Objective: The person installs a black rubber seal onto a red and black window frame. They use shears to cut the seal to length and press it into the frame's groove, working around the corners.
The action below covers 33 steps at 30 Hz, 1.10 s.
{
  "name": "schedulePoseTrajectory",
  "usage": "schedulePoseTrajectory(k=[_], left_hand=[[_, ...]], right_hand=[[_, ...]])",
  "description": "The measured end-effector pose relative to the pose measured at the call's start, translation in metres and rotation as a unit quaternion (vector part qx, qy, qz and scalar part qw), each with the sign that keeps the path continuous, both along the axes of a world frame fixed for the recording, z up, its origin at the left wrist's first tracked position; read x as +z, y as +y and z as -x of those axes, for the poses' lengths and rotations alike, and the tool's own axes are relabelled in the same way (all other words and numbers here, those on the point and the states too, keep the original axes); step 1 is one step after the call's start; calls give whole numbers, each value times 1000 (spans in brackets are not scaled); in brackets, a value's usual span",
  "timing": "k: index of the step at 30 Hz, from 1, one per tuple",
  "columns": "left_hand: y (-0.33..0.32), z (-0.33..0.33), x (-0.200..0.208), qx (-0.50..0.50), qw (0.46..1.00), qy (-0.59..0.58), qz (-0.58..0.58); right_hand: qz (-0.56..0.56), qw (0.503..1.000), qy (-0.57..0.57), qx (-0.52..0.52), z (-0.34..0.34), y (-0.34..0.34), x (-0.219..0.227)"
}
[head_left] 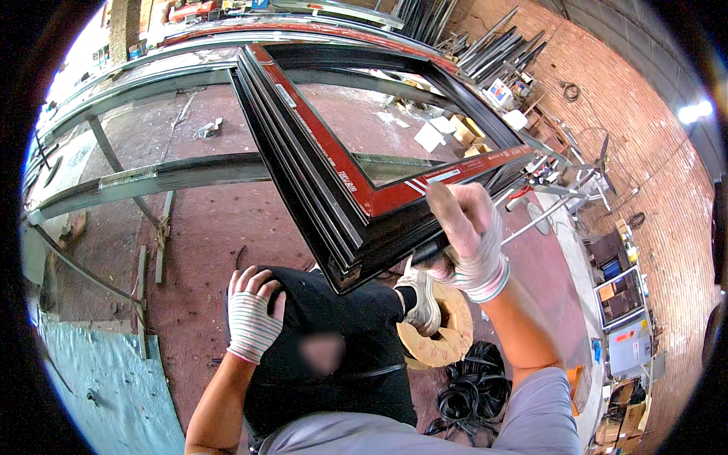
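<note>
Landmark: the black window frame (356, 152) with red protective tape on its upper face. It fills the middle of the view, tilted, near corner pointing down toward the person's lap, far side raised toward the long metal rails.

Behind and left of the frame: long grey metal rails (174, 174), laid roughly parallel over a stained reddish floor (205, 235). Below-left of the frame, a pale green sheet (106, 387) lies on the floor.

Right of the frame: brick wall (644, 129), with dark profile lengths (493, 49) leaning against it past the frame's far right corner. Cardboard scraps (447, 133) are visible through the frame opening.

Directly under the frame's near corner: the person's raised knee in black trousers (334, 356). Just right of that, a tan cardboard spool (444, 330), partly covered by a grey shoe (425, 303). Below the spool, a heap of black rubber seal strip (470, 387).

Right hand (466, 235): striped work glove, fingers closed around the frame's lower right edge near the near corner, holding it up.

Left hand (254, 315): same glove, below-left of the frame's near corner, lying flat on the knee with fingers loosely spread, holding nothing. Not touching the frame.
</note>
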<state>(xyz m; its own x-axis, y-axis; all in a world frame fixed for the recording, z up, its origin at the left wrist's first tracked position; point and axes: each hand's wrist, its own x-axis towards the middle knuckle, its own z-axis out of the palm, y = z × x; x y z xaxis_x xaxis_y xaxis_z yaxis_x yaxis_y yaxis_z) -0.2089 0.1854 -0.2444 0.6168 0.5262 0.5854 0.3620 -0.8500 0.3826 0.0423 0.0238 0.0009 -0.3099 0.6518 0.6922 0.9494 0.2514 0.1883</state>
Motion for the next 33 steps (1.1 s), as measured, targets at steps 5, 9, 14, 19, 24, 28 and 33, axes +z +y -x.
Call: schedulePoseTrajectory(k=[5, 9, 14, 19, 24, 28, 33], left_hand=[[0, 0, 0, 3, 1000, 2, 4], [1, 2, -2, 4, 1000, -1, 2], [0, -1, 0, 2, 1000, -2, 18], [2, -1, -4, -2, 1000, -6, 18], [3, 1, -4, 4, 1000, -6, 14], [2, 0, -3, 2, 1000, -6, 17], [3, 1, -1, 3, 1000, -6, 14]], right_hand=[[9, 1000, -3, 30, -3, 23, -2], [3, 996, 18, 89, -3, 29, 1], [57, 988, 84, 117, -6, 28, 14], [93, 986, 98, 93, -3, 29, 16], [157, 969, 140, 127, -6, 39, 23], [233, 958, 119, 114, -13, 39, 31], [308, 939, 105, 106, -11, 44, 43]])
